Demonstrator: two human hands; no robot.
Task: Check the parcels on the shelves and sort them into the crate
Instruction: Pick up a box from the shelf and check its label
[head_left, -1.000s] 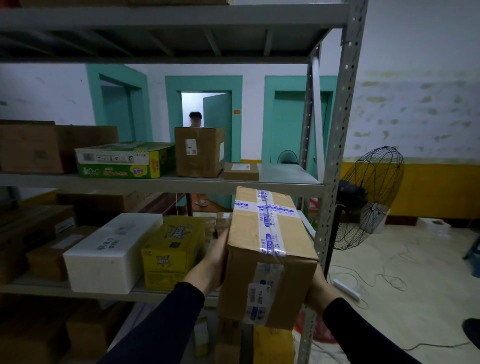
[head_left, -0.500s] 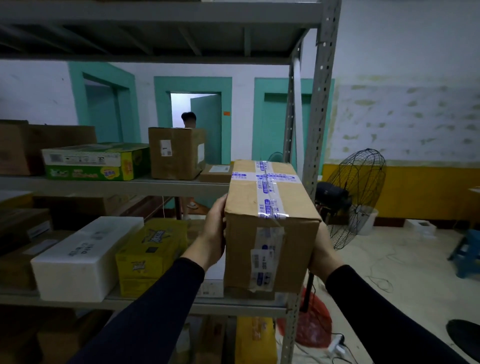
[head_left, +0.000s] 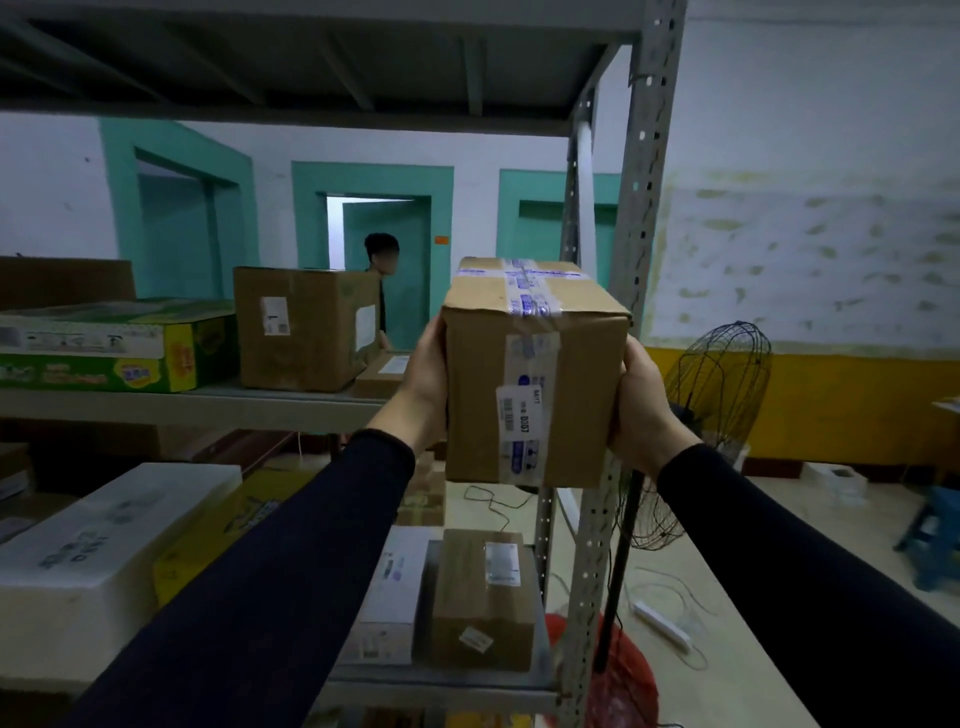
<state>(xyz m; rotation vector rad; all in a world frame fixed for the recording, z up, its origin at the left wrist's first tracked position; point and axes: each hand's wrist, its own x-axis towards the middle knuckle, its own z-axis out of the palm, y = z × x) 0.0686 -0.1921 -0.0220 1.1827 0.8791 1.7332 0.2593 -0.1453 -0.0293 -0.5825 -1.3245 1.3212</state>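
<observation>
I have the taped parcel (head_left: 535, 374) held up in the air in front of the metal rack, level with its middle shelf (head_left: 197, 405) and clear of every board. My left hand (head_left: 423, 384) presses flat against its left side and my right hand (head_left: 641, 405) clasps the right side, thumb on the front edge; the fingers (head_left: 623, 364) behind the box are hidden, so I cannot tell how far they wrap. The parcel's right edge overlaps the perforated upright (head_left: 636, 218) in my view (whether they touch I cannot tell). Open floor (head_left: 779, 597) lies to the right of the post, with a standing fan (head_left: 711, 405), loose cables and a white power strip (head_left: 662, 623) across it. On the middle shelf sit a green carton (head_left: 114, 348) and a brown box (head_left: 301, 327). Below, a white foam box (head_left: 93, 561), a yellow carton and two small parcels (head_left: 483, 597) fill the lower shelf. Beyond, a person (head_left: 382, 254) stands at a teal doorway.
</observation>
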